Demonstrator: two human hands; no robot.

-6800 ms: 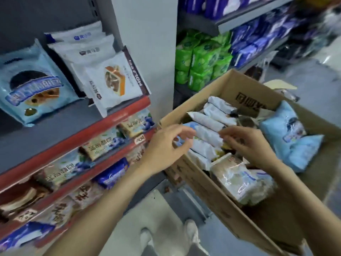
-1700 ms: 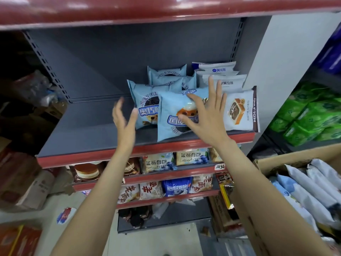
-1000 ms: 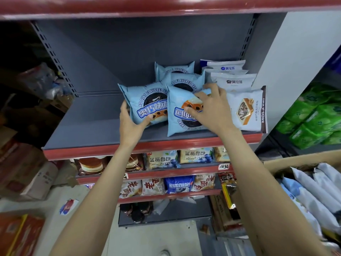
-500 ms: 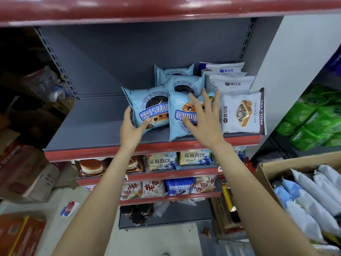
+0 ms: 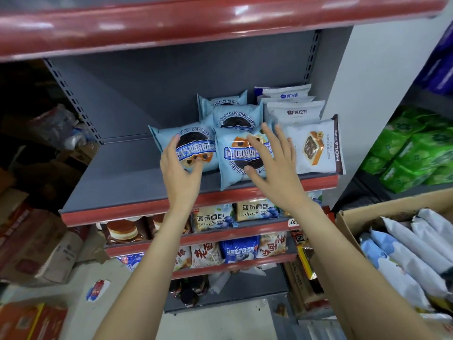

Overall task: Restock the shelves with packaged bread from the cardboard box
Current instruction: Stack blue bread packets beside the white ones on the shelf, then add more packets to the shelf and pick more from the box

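Two light-blue bread packets stand at the front of the grey shelf [image 5: 117, 177]. My left hand [image 5: 180, 170] lies with relaxed fingers against the lower left of the left packet [image 5: 196, 143]. The right packet [image 5: 235, 155] stands upside down, and my right hand [image 5: 272, 165] is spread flat over its right half, fingers straight. More light-blue packets [image 5: 232, 114] stand behind them. White MOLA packets [image 5: 316, 146] fill the shelf's right end. The cardboard box [image 5: 367, 213] at the lower right holds several white and blue packets [image 5: 407, 256].
The left half of the grey shelf is bare. A red-edged shelf [image 5: 196, 23] hangs overhead. Lower shelves hold blueberry bread [image 5: 255, 211] and cakes [image 5: 122, 231]. Green packs [image 5: 411, 148] fill the neighbouring rack on the right. Cartons [image 5: 41, 253] stand on the floor at the left.
My left hand has slid from the left packet's bottom corner up onto its front. My right hand has spread wider and shifted right on the upside-down packet.
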